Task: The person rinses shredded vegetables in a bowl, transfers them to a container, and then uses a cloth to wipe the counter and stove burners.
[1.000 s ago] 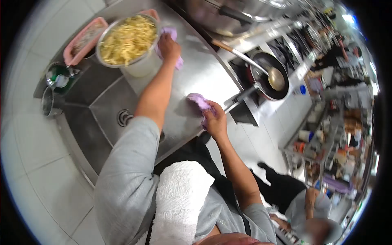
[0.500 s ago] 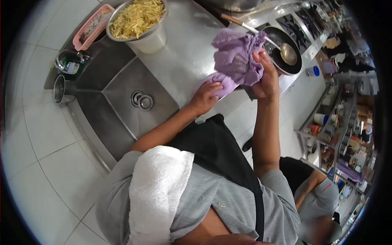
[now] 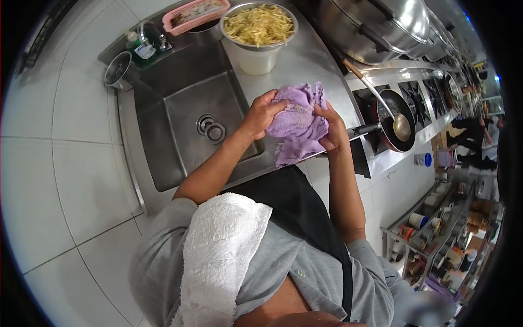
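Both hands grip a crumpled purple cloth (image 3: pixel 297 117) above the front edge of the steel counter, beside the sink. My left hand (image 3: pixel 262 115) is closed on the cloth's left side, thumb across the top. On the opposite side, my right hand (image 3: pixel 332 128) has its fingers wrapped round the bunched cloth. A loose corner of it hangs below the hands. Just right of my right hand, the handle of a black frying pan (image 3: pixel 400 136) points toward me. Across the pan rests a ladle (image 3: pixel 401 126) with a wooden handle.
A steel sink (image 3: pixel 182 114) lies to the left. Behind it are a pink basket (image 3: pixel 195 16) and a green soap bottle (image 3: pixel 143 50). Pale cut strips fill a bowl on a white bucket (image 3: pixel 257 61). Large pots (image 3: pixel 370 30) stand on the stove; shelves (image 3: pixel 436 229) are at right.
The hands have come together on the purple cloth; my right hand has lowered it from near the pan, over to the left. The view has shifted, showing more of the stove.
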The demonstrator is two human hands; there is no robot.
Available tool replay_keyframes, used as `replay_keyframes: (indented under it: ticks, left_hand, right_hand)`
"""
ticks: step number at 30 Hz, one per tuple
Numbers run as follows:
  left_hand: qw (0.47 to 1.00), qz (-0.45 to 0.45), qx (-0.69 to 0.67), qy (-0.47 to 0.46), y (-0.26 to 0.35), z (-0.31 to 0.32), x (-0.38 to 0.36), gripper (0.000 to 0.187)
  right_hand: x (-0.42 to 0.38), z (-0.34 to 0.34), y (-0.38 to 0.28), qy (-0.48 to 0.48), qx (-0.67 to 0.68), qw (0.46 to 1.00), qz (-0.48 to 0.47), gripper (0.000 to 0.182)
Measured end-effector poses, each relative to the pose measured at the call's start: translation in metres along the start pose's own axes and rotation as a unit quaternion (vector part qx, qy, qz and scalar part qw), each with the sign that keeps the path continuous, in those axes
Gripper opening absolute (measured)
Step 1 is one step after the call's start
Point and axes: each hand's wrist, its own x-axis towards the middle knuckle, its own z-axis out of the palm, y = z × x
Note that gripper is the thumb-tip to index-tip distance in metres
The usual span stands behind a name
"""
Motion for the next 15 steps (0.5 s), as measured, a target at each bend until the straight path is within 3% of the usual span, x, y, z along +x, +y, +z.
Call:
replay_keyframes:
  ticks: [9, 10, 12, 14, 15]
  left_hand:
    - [0.993, 0.013, -0.064, 0.095, 0.008, -0.062, -0.031, 0.022]
    - [0.995, -0.001, -0.036, 0.091, -0.002, -0.084, -0.03, 0.032]
    - [0.976, -0.071, 0.181, 0.098, 0.008, -0.097, -0.038, 0.035]
    - [0.892, -0.036, 0.435, 0.121, 0.012, -0.129, -0.033, 0.037]
    - [0.889, -0.06, 0.407, 0.202, 0.047, -0.114, -0.041, 0.039]
  right_hand:
    - [0.014, 0.012, 0.043, -0.029, 0.077, 0.994, 0.074, 0.04]
    - [0.021, 0.01, 0.056, -0.051, 0.108, 0.989, 0.089, 0.041]
    - [0.023, 0.027, 0.07, -0.03, 0.121, 0.986, 0.108, 0.04]
    - [0.046, 0.006, 0.099, -0.048, 0.139, 0.976, 0.16, 0.036]
    - [0.049, 0.013, 0.102, -0.049, 0.088, 0.978, 0.182, 0.033]
